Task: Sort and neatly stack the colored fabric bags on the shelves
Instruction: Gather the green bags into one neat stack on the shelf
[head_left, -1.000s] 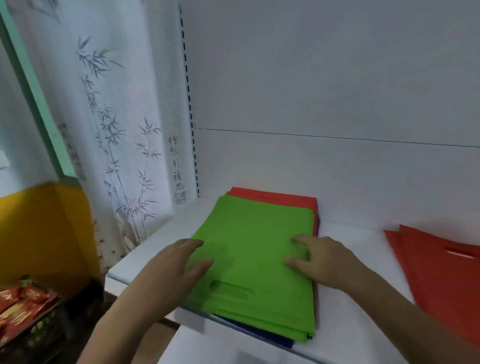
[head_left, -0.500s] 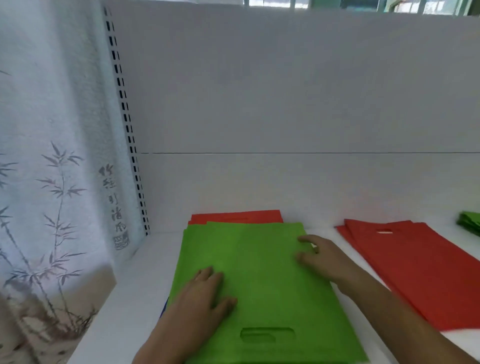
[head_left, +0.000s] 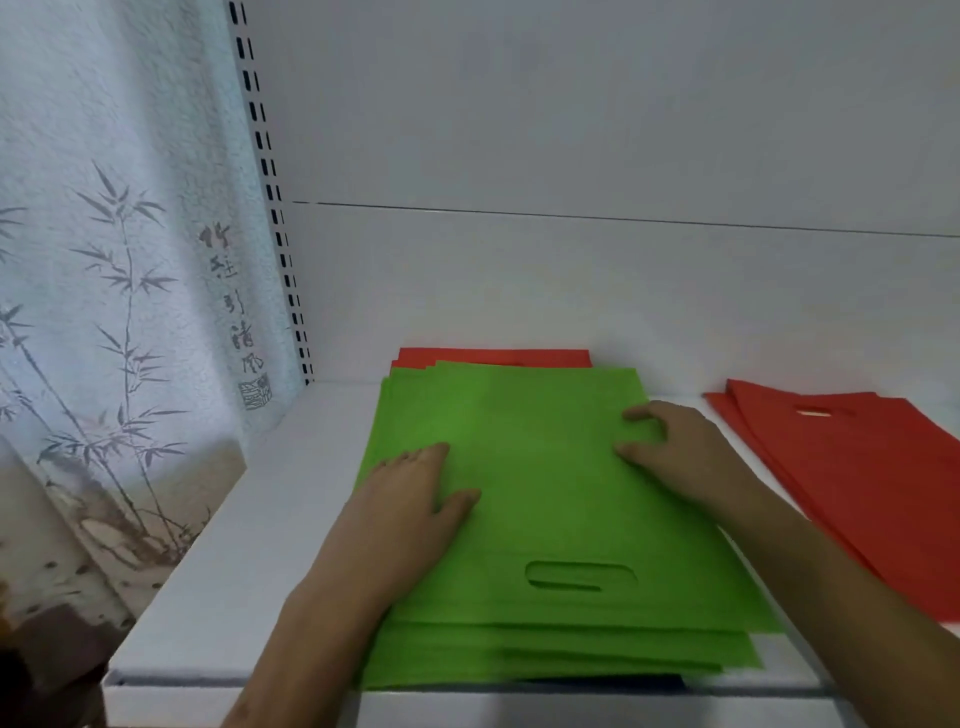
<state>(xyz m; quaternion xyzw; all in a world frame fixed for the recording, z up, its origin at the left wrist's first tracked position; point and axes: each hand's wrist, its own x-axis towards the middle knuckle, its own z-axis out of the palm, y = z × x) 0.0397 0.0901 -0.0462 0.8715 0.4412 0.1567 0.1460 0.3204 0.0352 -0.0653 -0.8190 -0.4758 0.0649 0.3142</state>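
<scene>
Green stack: green bags (head_left: 550, 499) are lying flat near the shelf's (head_left: 270, 525) front edge, toward its left end, handle cutout (head_left: 581, 576) facing front.
Left hand (head_left: 400, 525): it is pressing palm-down on the stack's left side, fingers straight and close together.
Right hand (head_left: 670, 452): it is resting on the stack's right edge, fingers bent onto the fabric.
Beneath: red bags (head_left: 493, 357) are peeking out at the back edge; something dark is showing under the front edge, hard to identify.
Surroundings: a red pile (head_left: 872, 478) is lying well apart toward the right end, cut off by the frame; a bamboo-print curtain (head_left: 119, 291) is hanging beside the left end.
</scene>
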